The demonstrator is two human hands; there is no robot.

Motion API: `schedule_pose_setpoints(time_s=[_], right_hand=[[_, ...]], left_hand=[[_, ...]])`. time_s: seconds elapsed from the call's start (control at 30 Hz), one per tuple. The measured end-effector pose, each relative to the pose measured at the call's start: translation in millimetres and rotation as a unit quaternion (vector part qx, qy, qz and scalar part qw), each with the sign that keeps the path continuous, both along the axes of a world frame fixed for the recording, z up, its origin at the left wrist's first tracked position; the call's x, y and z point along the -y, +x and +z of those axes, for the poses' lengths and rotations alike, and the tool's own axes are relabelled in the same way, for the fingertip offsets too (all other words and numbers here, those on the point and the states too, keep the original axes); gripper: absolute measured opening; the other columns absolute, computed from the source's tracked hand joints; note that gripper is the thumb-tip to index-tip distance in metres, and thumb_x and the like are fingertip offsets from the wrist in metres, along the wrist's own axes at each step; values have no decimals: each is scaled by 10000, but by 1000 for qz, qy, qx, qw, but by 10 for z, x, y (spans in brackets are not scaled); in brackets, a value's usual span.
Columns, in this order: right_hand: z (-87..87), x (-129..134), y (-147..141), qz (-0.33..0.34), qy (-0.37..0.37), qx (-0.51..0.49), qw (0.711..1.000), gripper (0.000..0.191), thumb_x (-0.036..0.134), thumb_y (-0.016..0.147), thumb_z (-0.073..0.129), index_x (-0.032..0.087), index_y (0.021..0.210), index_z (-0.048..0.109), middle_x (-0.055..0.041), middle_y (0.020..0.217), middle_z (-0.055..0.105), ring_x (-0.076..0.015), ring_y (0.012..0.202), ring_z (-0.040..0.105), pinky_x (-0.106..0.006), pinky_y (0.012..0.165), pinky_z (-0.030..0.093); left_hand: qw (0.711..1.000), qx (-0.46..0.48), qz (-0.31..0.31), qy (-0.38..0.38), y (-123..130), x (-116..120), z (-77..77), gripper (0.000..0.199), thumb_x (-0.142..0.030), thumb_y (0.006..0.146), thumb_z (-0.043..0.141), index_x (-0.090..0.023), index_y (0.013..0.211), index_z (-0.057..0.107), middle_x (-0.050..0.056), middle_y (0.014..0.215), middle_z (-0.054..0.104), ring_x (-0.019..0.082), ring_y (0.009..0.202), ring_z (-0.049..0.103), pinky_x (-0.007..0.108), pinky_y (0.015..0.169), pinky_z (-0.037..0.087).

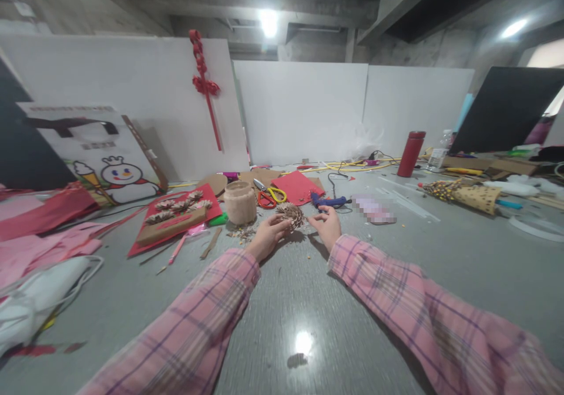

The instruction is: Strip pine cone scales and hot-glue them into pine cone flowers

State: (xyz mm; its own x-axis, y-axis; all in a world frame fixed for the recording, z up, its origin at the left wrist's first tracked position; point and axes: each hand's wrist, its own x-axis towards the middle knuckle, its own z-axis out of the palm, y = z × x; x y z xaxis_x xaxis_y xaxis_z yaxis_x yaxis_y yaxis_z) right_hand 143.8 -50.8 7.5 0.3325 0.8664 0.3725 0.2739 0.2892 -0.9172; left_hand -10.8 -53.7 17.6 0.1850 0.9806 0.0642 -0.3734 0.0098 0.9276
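Observation:
My left hand (270, 235) grips the side of a brown, pinecone-like flower (289, 214) made of layered scales, holding it just over the grey table. Close to its right edge, my right hand (325, 228) has thumb and fingertips pinched together; whatever is between them is too small to make out. Behind the right hand lies a blue glue gun (328, 201) with a dark cord. A brown jar (240, 203) stands left of the flower, with small crumbs (241, 234) around its base. Scissors with red and yellow handles (269, 196) lie behind the flower.
Red paper (299, 186) lies at the back. To the left are a red board with similar flowers (176, 210), a pink pen (177, 249) and a white-cased device (48, 301). Clear glue sticks (409, 198), a red flask (411, 154) and a wrapped bouquet (467, 196) are on the right.

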Motion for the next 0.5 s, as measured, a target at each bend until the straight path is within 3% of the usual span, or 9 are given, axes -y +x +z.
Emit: schedule_pose_setpoints(time_s=[0.2, 0.5], right_hand=[[-59, -63, 17, 16, 5, -28, 999, 474, 319, 490, 638, 168, 893, 440, -4, 614, 629, -172, 658, 587, -298, 651, 397], [-140, -126, 16, 6, 18, -38, 999, 445, 339, 521, 626, 172, 892, 447, -11, 626, 627, -173, 688, 592, -307, 673, 407]], left_hand=[[1000, -2, 9, 2, 18, 14, 19, 311, -124, 500, 693, -134, 762, 526, 26, 699, 604, 115, 667, 572, 234, 626, 441], [1000, -4, 9, -9, 8, 13, 23, 319, -131, 506, 693, -138, 780, 531, 33, 734, 607, 109, 685, 572, 217, 625, 442]])
